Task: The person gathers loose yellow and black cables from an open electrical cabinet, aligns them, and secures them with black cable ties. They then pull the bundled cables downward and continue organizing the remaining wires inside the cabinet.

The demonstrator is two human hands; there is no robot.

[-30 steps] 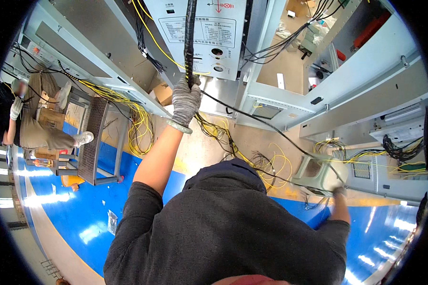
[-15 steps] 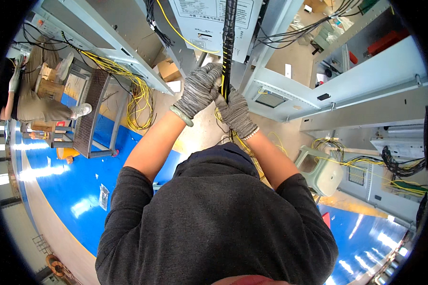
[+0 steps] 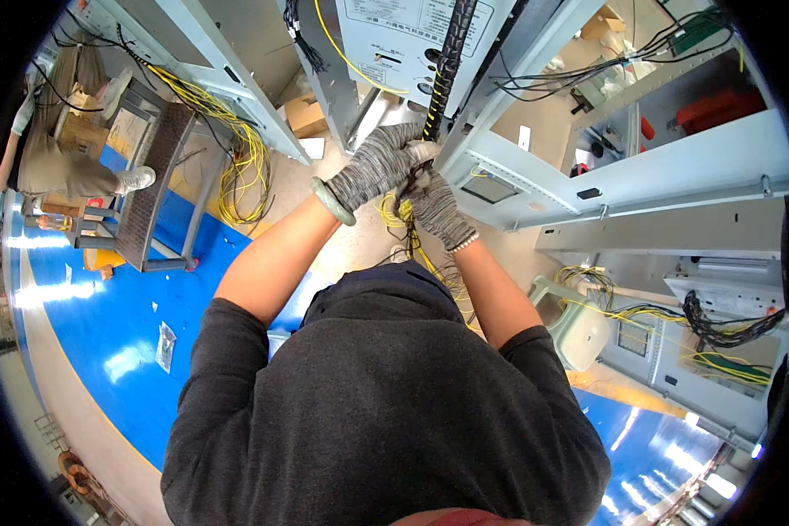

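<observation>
Both gloved hands close on the black cable (image 3: pixel 444 61) — left hand (image 3: pixel 379 162) above, right hand (image 3: pixel 437 206) just below. The cable rises from the left grip along the grey panel (image 3: pixel 394 39).

Single head fisheye, looking steeply down, close over hands (image 3: pixel 408 180).

Left hand (image 3: pixel 373 167) & right hand (image 3: pixel 437 206): grey-speckled knit gloves, pale green bangle (image 3: pixel 331 201) at left wrist. Cable bundle (image 3: pixel 445 54): black, spiral-wrapped. Loose wires (image 3: pixel 241 167): yellow. Cabinet frame (image 3: pixel 675 167): pale grey-blue. Floor (image 3: pixel 105 324): glossy blue. Sweater (image 3: pixel 386 412): dark grey.
</observation>
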